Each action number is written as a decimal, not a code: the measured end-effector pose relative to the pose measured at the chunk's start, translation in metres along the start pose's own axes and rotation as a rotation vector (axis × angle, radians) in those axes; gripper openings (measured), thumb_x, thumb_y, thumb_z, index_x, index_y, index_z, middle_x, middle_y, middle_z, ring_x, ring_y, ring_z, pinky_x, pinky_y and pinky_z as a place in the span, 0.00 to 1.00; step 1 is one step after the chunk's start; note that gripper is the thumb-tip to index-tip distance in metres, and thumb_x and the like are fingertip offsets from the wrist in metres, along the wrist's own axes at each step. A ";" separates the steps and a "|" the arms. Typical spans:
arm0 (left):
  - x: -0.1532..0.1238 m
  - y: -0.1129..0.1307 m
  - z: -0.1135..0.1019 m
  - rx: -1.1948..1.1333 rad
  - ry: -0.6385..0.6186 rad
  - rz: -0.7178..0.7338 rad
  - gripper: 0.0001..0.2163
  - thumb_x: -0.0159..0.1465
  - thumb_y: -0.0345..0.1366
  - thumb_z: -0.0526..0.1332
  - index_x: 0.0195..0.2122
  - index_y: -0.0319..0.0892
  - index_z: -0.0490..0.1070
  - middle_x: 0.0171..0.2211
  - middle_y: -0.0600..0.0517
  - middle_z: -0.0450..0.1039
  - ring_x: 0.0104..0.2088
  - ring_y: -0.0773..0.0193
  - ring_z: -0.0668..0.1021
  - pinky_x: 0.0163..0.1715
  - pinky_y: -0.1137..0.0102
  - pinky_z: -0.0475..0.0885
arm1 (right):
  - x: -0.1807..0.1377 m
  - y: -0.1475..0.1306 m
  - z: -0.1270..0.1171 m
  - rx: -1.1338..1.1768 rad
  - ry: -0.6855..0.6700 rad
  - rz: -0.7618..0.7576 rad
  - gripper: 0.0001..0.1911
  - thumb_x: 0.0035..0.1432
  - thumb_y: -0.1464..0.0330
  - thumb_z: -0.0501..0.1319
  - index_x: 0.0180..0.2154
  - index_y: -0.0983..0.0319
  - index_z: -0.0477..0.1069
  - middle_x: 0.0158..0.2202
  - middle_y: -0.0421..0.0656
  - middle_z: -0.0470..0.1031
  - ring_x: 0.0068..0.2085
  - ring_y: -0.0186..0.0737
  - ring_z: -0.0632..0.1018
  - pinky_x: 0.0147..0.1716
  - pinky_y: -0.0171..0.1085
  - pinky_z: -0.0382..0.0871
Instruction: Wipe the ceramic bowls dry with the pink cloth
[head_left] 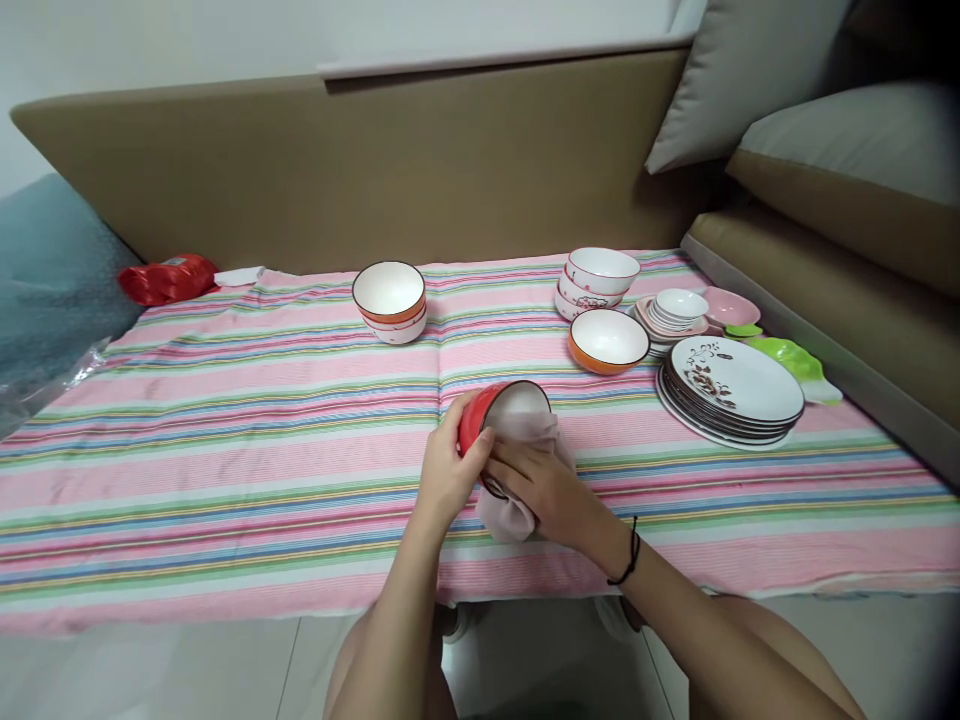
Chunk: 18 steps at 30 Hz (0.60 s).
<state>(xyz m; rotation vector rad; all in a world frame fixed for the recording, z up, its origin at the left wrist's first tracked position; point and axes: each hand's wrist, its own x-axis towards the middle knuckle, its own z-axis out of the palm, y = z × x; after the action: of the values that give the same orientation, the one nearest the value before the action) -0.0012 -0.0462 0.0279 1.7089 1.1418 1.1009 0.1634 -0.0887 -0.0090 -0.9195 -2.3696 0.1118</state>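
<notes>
A red bowl (472, 420) with a white inside and dark rim is tilted on its side above the striped cloth, its mouth facing right. My left hand (448, 465) grips it from the left, thumb over the rim. Inside the bowl's mouth, my right hand (544, 490) presses a pale, thin wiping cloth (506, 517) against the inner wall. Part of that cloth hangs out below the rim, and some of my right fingers are hidden in the bowl. Beyond, to the right, an orange bowl (609, 340) sits upright by itself.
A bowl stack (390, 300) stands back left, another stack of white bowls (600, 280) back right. Small dishes (679, 308), patterned plates (735, 385) and a green leaf-shaped dish (791, 360) lie at right. A red shiny bundle (169, 280) lies far left. The striped tablecloth (225, 430) ends near my knees.
</notes>
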 end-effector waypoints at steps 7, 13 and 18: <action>0.004 -0.003 0.000 -0.025 0.029 0.013 0.21 0.63 0.43 0.55 0.55 0.40 0.66 0.54 0.45 0.71 0.54 0.53 0.72 0.55 0.62 0.64 | -0.004 0.011 0.000 -0.007 0.163 0.027 0.15 0.65 0.76 0.49 0.47 0.71 0.71 0.43 0.53 0.76 0.48 0.46 0.75 0.48 0.46 0.75; 0.004 -0.003 0.004 -0.046 0.000 0.015 0.21 0.63 0.44 0.55 0.55 0.41 0.66 0.55 0.45 0.70 0.56 0.53 0.71 0.57 0.61 0.63 | -0.001 0.008 0.004 -0.028 0.027 0.019 0.22 0.62 0.76 0.51 0.58 0.70 0.65 0.57 0.54 0.69 0.64 0.51 0.62 0.57 0.53 0.67; 0.002 0.001 0.009 0.014 -0.032 0.047 0.24 0.62 0.45 0.58 0.57 0.42 0.65 0.57 0.45 0.69 0.58 0.52 0.70 0.58 0.60 0.62 | -0.001 0.006 0.008 -0.161 -0.059 0.175 0.33 0.53 0.80 0.55 0.62 0.69 0.60 0.66 0.57 0.54 0.69 0.59 0.49 0.59 0.60 0.62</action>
<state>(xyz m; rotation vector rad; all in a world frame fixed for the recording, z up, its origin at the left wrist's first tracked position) 0.0075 -0.0457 0.0263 1.7656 1.0969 1.0931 0.1634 -0.0841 -0.0174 -1.2157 -2.3751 0.0169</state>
